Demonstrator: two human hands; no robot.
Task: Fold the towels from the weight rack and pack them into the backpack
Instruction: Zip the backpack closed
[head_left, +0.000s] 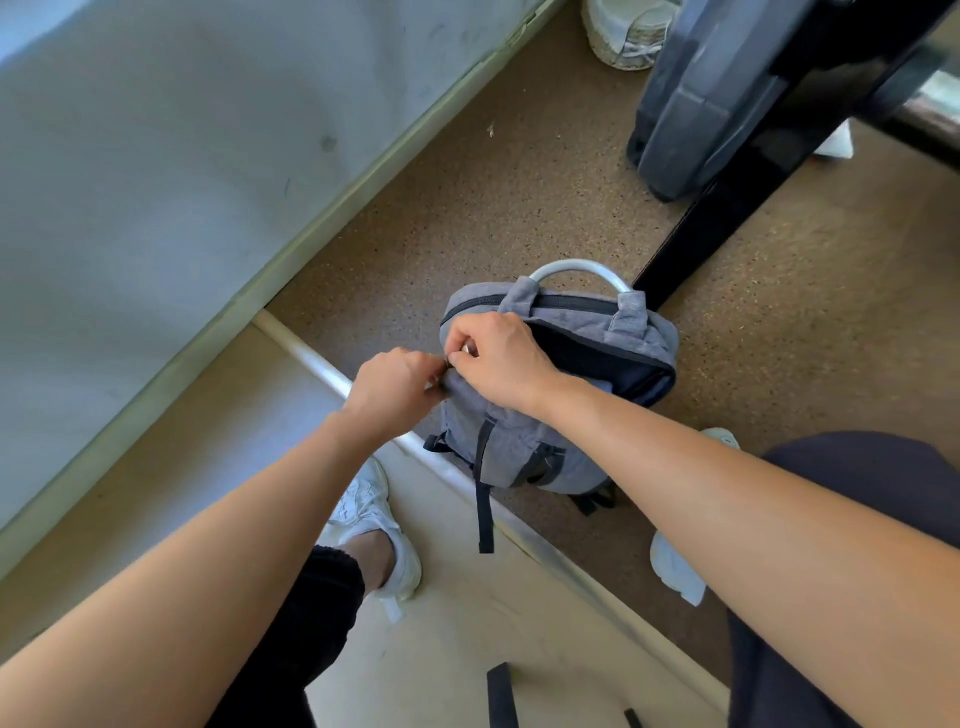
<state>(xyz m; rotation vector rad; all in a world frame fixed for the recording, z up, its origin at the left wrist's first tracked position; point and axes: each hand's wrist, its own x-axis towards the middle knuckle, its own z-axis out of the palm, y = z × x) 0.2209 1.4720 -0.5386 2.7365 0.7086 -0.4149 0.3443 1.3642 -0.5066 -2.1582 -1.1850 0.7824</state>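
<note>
A grey backpack (524, 452) with black straps and a pale top handle stands upright on the brown floor in the middle of the view. Its main compartment gapes open along the top right, dark blue inside. My left hand (397, 392) pinches the bag's fabric at its upper left corner. My right hand (501, 358) is closed on what looks like the zipper pull right beside the left hand. No towel is visible.
A black weight rack post (717, 208) and a dark weight plate (701, 124) stand behind the bag at upper right. A grey wall (182, 182) runs along the left. A metal floor strip (311, 358) crosses under the bag. My white shoes (384, 535) are below.
</note>
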